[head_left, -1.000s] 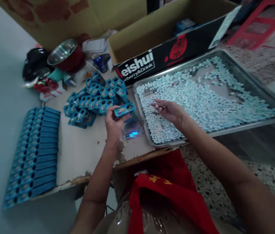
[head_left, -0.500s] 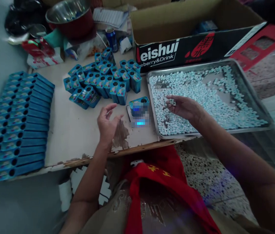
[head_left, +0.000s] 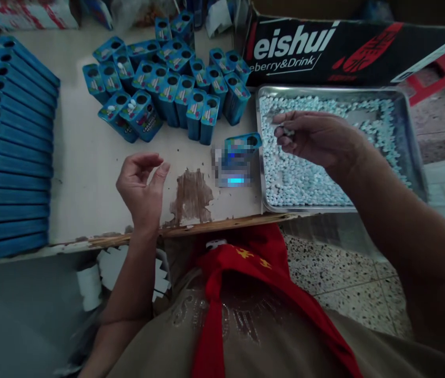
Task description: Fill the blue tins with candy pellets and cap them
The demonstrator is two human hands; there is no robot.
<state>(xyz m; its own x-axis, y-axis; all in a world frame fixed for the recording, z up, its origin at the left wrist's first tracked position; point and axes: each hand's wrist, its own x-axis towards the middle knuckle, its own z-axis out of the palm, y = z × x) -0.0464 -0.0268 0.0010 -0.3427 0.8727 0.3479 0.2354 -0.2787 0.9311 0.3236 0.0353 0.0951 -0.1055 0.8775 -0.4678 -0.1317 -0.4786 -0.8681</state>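
My right hand is over the metal tray, its fingers curled around a few small pale mints. Loose white-blue mints cover much of the tray bottom. Just left of the tray, a blue mint box with a round hole in its top rests on a small scale with a lit display; part of this spot is blurred out. My left hand hovers above the table, fingers bent, thumb apart, nothing in it. Beyond it, two blue boxes have mints lying on their tops.
Several blue boxes stand grouped behind the scale. Long rows of similar boxes line the table's left side. A black printed carton stands behind the tray. The table's worn wooden edge runs in front of me.
The view has tipped down and come closer. My left hand has drawn left, away from the scale. My right hand stays over the tray, fingers more curled around the mints.
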